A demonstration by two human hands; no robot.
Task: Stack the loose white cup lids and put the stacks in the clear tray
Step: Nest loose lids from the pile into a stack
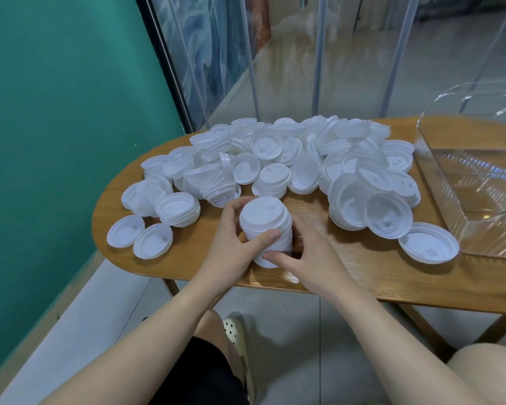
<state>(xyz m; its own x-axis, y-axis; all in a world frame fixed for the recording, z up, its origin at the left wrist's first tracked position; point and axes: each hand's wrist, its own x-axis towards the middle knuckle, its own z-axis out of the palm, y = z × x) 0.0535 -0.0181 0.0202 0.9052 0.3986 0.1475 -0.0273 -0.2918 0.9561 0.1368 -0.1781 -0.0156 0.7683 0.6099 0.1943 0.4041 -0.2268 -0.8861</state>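
A tall stack of white cup lids (265,222) stands near the front edge of the wooden table (348,267). My left hand (231,244) grips it from the left, thumb across its front. My right hand (307,255) holds it from the right, thumb at its base. Behind it lies a wide heap of loose white lids (289,159), some partly nested. Single lids lie flat at the left (152,239) and at the right (428,242). The clear tray (438,182) stands at the table's right end with no lids visible in it.
A teal wall (56,127) runs close along the left. Glass panels with metal posts (319,54) rise behind the table. Below the table edge are my knees and a pale perforated shoe (234,331) on the grey floor.
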